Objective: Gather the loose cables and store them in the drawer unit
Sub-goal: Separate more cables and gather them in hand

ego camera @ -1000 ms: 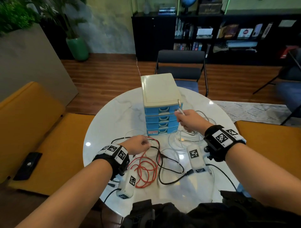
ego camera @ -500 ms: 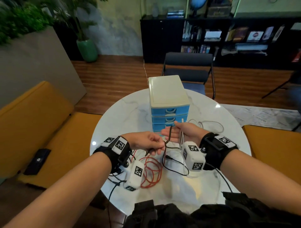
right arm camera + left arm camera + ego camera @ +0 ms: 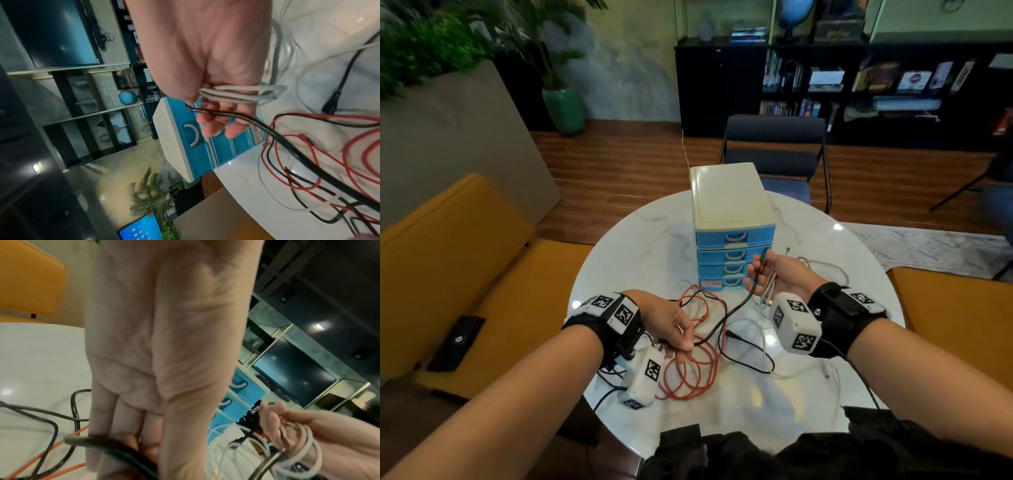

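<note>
The drawer unit [image 3: 732, 219], cream-topped with several blue drawers all closed, stands on the round white table [image 3: 647, 246]. My right hand [image 3: 760, 274] is palm-up just in front of the drawers. Its thumb clamps a looped white cable [image 3: 240, 92], and a black cable [image 3: 216, 112] crosses its fingers. That black cable [image 3: 736, 308] runs down to my left hand [image 3: 681, 339], whose fingers hold it [image 3: 115, 449] above a red cable [image 3: 688, 359] coiled on the table. More white cable [image 3: 825, 270] trails loose behind my right wrist.
A dark chair [image 3: 774, 150] stands beyond the table. Yellow seats flank it on the left [image 3: 448, 257] and right [image 3: 962, 308], with a flat black device [image 3: 457, 342] on the left one. Dark cloth [image 3: 722, 452] lies at the table's near edge.
My right hand came back from the drawer unit's top corner and turned palm-up with the white loops. My left hand took up the black cable, met the right, then drew back left.
</note>
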